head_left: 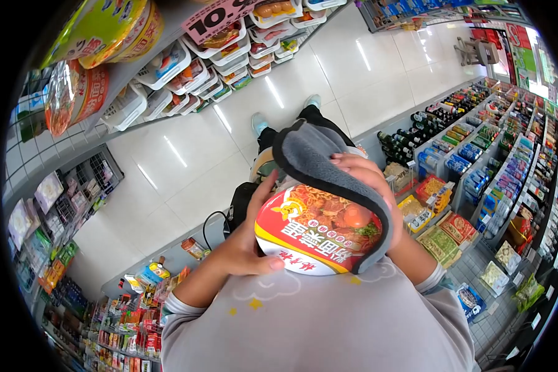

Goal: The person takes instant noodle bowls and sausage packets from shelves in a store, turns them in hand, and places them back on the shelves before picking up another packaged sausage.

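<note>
A red and yellow instant noodle bowl is held tilted close to my chest, its printed lid facing up toward me. My left hand grips the bowl's left side, with the thumb along the lower rim. On the other side, my right hand is wrapped round a grey cloth with black edging. The cloth lies over the bowl's far and right edges and covers part of the lid. Where the right fingers curl under the cloth is hidden.
At upper left, a shelf edge carries noodle packs and stacked white trays of packaged food. Bottles and cans fill the right-hand shelves. More snack shelves stand at lower left. Pale tiled floor lies between the shelves.
</note>
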Demonstrator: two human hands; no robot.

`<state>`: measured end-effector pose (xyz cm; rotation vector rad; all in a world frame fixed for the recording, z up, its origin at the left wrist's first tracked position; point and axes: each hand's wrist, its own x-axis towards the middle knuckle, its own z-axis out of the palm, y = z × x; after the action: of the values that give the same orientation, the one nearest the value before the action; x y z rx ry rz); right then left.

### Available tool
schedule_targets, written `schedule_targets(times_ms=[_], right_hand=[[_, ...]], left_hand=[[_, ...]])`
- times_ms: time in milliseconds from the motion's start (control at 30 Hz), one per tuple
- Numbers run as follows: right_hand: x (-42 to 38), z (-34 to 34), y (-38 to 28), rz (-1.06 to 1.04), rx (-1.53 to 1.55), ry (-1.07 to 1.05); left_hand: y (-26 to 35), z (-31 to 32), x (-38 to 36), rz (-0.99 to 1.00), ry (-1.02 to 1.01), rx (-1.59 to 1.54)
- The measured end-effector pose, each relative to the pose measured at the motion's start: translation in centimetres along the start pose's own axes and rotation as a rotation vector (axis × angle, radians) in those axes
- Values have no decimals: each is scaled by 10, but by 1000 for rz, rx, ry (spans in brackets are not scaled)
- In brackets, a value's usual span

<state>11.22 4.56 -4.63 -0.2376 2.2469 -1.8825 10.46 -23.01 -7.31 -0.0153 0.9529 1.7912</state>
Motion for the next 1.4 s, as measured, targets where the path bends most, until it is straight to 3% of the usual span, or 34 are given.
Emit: schedule_targets(times_ms=[67, 200, 333, 400, 433, 467, 533, 633, 667, 733, 833, 933, 967, 1000, 1067, 1100, 1133, 1233, 1300, 1400], right_hand=[[2, 4, 1, -51, -64, 6], [8, 5, -2, -106, -32, 24], [22, 5, -13, -99, -1, -99], [37, 3, -10, -189, 56, -217], [48, 2, -15, -192, 89, -282], [57, 0, -19, -188, 85, -288], [72, -5, -24, -32, 145, -502], [75, -10, -24, 18, 274, -480], [73, -14, -21, 52, 326, -467], [66, -25, -11, 161, 370, -390], [58, -45, 3, 132, 351, -303], [54, -64, 14, 128, 364, -217], [53, -69, 17, 121, 373, -214], [54, -74, 21, 109, 383, -213], [61, -88, 23, 87, 343, -256], [64, -93, 25, 63, 314, -286], [66, -97, 27, 39, 283, -318], [83, -109, 43, -11, 355, -393], [94, -114, 42, -33, 489, -457], [116, -121, 38, -47, 571, -551]], left_hand=[[0, 3, 2, -17, -21, 57], [21, 1, 12, 0, -5, -150], [58, -5, 9, 79, -51, 155], [76, -9, 16, -1, -231, 347], [83, -11, 22, 100, -260, 446], [91, -11, 26, 28, -304, 456], [107, -4, 34, -92, -367, 516], [125, 9, 39, -227, -351, 526], [120, 11, 39, -217, -337, 521], [91, 12, 35, -86, -86, 324], [37, 20, 22, 42, 75, 109], [25, 63, 26, -32, 162, 53], [14, 77, 26, -70, 310, -19], [5, 84, 29, -77, 325, -15], [-12, 91, 37, -63, 613, -161], [-13, 93, 46, 21, 681, -218], [-10, 97, 54, 153, 662, -333], [17, 97, 76, 256, 667, -156], [37, 100, 89, 274, 566, 224], [66, 110, 100, 161, 552, 228]])
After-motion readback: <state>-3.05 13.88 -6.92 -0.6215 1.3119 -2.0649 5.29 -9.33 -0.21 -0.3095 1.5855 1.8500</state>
